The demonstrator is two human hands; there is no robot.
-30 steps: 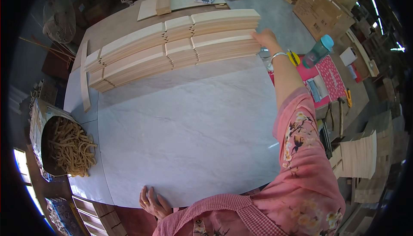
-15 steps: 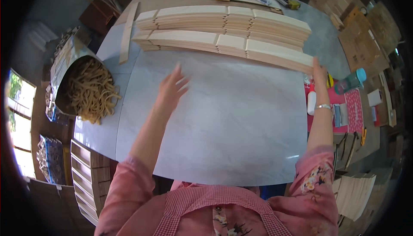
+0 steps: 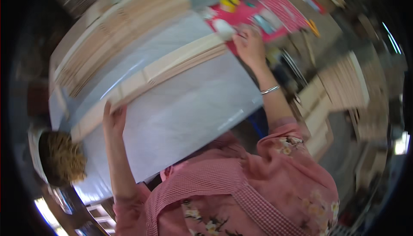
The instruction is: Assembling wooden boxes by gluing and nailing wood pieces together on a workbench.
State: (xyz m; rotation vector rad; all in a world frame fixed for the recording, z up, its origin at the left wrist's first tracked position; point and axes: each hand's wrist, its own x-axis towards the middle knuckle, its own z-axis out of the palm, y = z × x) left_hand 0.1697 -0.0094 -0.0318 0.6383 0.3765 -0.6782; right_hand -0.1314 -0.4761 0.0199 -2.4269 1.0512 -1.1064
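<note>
A stack of long, pale wooden strips (image 3: 157, 70) lies slantwise across the grey-white tabletop, cross-grooves along its upper face. My left hand (image 3: 114, 118) is at the near edge of its left part, fingers bent and closed around that edge. Just past the right end is my right hand (image 3: 251, 47), a silver bracelet on its wrist. Its fingers are bent and apart, with a small gap to the wood; motion blur softens them. Beyond lies a second, taller stack of the same strips (image 3: 124, 25).
At the left edge of the table (image 3: 180, 107), a container (image 3: 36, 154) spills tan curled strips (image 3: 64, 158). A white bottle (image 3: 223, 29), a yellow tape measure (image 3: 229, 4) and a pink patterned cloth (image 3: 279, 10) lie at the right. More stacked wood (image 3: 344, 81) stands beyond the table's right side.
The near stack has come away from the far one, toward me. My left hand has gone from the bare tabletop to the stack, and my right hand has come off its end. The view has turned right.
</note>
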